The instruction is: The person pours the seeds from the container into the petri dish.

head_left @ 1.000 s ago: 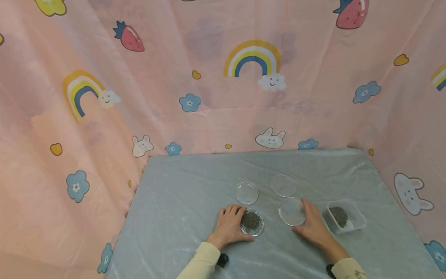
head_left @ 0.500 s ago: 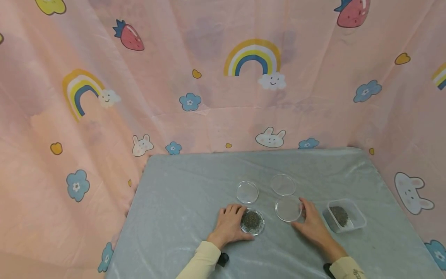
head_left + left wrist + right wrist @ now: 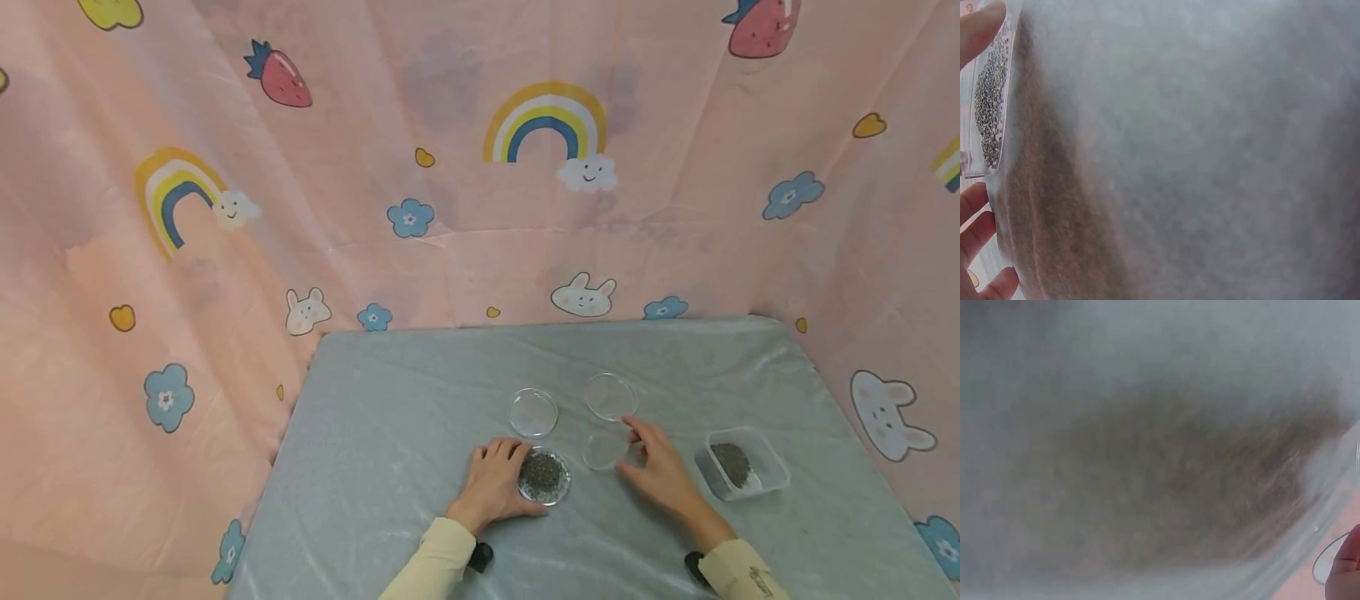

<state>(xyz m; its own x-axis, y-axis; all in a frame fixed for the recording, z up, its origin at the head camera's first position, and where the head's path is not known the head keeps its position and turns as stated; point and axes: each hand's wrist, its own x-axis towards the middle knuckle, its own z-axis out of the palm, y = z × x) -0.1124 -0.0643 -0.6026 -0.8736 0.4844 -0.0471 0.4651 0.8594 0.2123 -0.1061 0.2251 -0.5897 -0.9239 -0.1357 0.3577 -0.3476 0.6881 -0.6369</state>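
Meanwhile right hand [image 3: 656, 475] holds clear lid [image 3: 604, 449] beside seed dish [image 3: 543, 477].

1. A makeshift recording booth: pink cartoon-printed cloth backdrop [image 3: 450, 208] with rainbows and bunnies encloses three sides.
2. A bench under wrinkled grey-green sheeting [image 3: 390, 433] carries clear round lab-style petri dishes [image 3: 533, 412].

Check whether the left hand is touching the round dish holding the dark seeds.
Touching. In the head view the left hand curls round the seed dish; the left wrist view shows fingertips at its rim.
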